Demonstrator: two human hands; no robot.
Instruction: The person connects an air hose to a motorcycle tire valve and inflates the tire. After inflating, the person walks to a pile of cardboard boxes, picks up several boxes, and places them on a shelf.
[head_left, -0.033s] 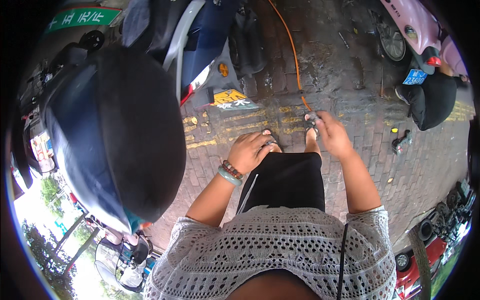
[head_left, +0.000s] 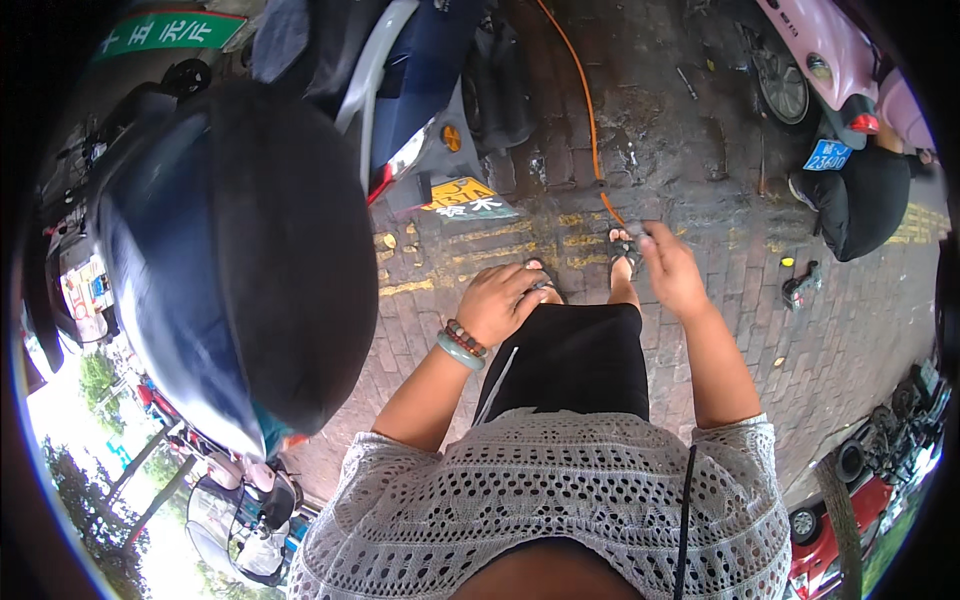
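Note:
My right hand (head_left: 673, 272) is closed at the end of an orange hose (head_left: 594, 130), its thumb and fingers pinching a small grey fitting (head_left: 637, 230). From there the hose runs away over the paving. My left hand (head_left: 497, 305) hangs in front of my black shorts (head_left: 565, 360) with its fingers curled in. What it holds, if anything, is hidden by the fingers. To the left stands a dark blue scooter with a large black cover or seat (head_left: 295, 250) and a yellow plate (head_left: 462, 195) at its rear.
A pink scooter (head_left: 825, 45) with a blue plate is parked at the far right. A small dark object (head_left: 800, 287) lies on the wet brick paving (head_left: 740, 330) beside a yellow bit. A red car (head_left: 815, 545) and a tree trunk (head_left: 840, 515) show at the lower right.
The scooter at left sits slightly farther right in the picture. My right hand and the hose end have shifted a little to the right; my left hand has stayed in place.

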